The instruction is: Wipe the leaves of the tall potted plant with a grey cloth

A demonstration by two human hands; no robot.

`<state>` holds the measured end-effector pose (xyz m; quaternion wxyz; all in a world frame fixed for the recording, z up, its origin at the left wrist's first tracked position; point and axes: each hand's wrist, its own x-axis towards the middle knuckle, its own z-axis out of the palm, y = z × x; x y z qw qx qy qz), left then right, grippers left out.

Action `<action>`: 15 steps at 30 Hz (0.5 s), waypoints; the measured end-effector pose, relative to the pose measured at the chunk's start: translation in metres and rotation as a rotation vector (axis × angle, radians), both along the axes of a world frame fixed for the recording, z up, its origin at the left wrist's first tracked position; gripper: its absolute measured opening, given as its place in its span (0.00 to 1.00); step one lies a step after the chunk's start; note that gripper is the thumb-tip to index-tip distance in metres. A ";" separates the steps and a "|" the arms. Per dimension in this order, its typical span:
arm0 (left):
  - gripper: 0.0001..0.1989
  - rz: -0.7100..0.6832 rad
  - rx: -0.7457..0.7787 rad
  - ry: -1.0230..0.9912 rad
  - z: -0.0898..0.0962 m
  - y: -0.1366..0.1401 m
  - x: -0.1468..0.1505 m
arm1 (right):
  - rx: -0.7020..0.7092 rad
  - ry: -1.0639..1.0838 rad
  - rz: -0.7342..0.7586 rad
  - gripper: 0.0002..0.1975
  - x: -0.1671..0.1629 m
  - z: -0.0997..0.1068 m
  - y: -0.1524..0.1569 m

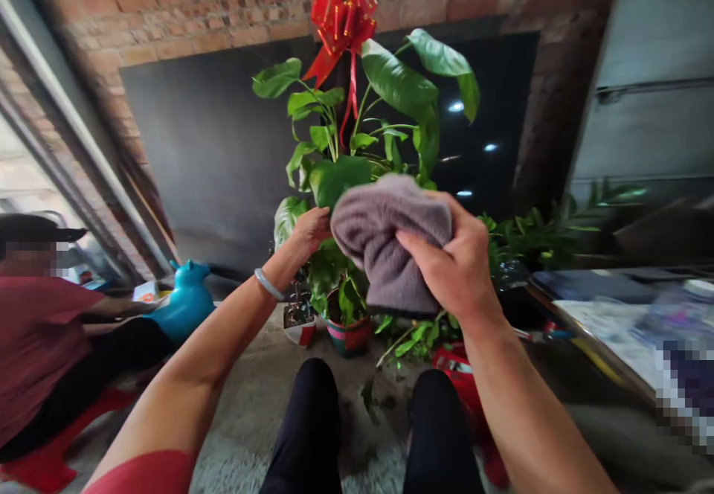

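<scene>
My right hand (460, 260) grips a bunched grey-mauve cloth (390, 237), thumb on the near side. The cloth hangs in front of a tall potted plant (399, 81) with large green leaves and covers part of it. My left hand (312, 231), with a pale bangle (269, 284) on its wrist, is closed at the lower edge of a broad leaf (340, 178), just left of the cloth. Its fingertips are partly hidden, but they appear to pinch that leaf. A red ribbon bow (343, 21) tops the plant, which grows from a striped pot (349, 336).
On the left a person (44, 338) in a red shirt sits beside a blue animal-shaped toy (187, 297). A small planter (300, 326) stands left of the pot. Dark panels (212, 152) lean on the brick wall behind. A cluttered table (591, 315) stands at right.
</scene>
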<state>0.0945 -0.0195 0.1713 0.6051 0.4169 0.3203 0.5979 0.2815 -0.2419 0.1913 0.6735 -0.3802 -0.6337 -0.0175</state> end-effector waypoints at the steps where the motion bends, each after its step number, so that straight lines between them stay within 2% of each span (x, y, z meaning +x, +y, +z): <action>1: 0.05 -0.008 -0.007 0.008 -0.002 0.000 0.003 | 0.045 0.017 -0.043 0.16 -0.001 0.009 0.003; 3: 0.05 -0.024 -0.012 0.017 -0.003 -0.002 0.010 | 0.031 -0.016 -0.123 0.18 -0.006 0.015 0.019; 4: 0.05 -0.025 -0.010 0.005 -0.002 -0.003 0.014 | -0.039 -0.064 -0.147 0.19 -0.009 0.011 0.029; 7: 0.06 0.023 -0.013 -0.043 0.001 -0.003 0.017 | -0.398 -0.258 -0.121 0.19 -0.014 -0.024 0.041; 9: 0.06 0.061 -0.046 -0.053 0.000 -0.002 0.016 | -0.560 -0.309 -0.045 0.18 -0.012 -0.050 0.030; 11: 0.04 0.045 -0.081 -0.046 -0.007 -0.004 0.015 | -0.576 -0.229 0.083 0.17 -0.005 -0.062 0.004; 12: 0.03 -0.002 -0.091 -0.034 -0.012 -0.007 0.016 | -0.546 -0.156 0.151 0.16 0.000 -0.060 -0.011; 14: 0.03 -0.172 -0.071 0.004 -0.025 -0.016 0.020 | -0.438 -0.006 0.237 0.15 0.014 -0.043 -0.039; 15: 0.05 -0.263 -0.052 0.025 -0.030 -0.022 0.023 | -0.359 0.056 0.213 0.14 0.023 -0.031 -0.051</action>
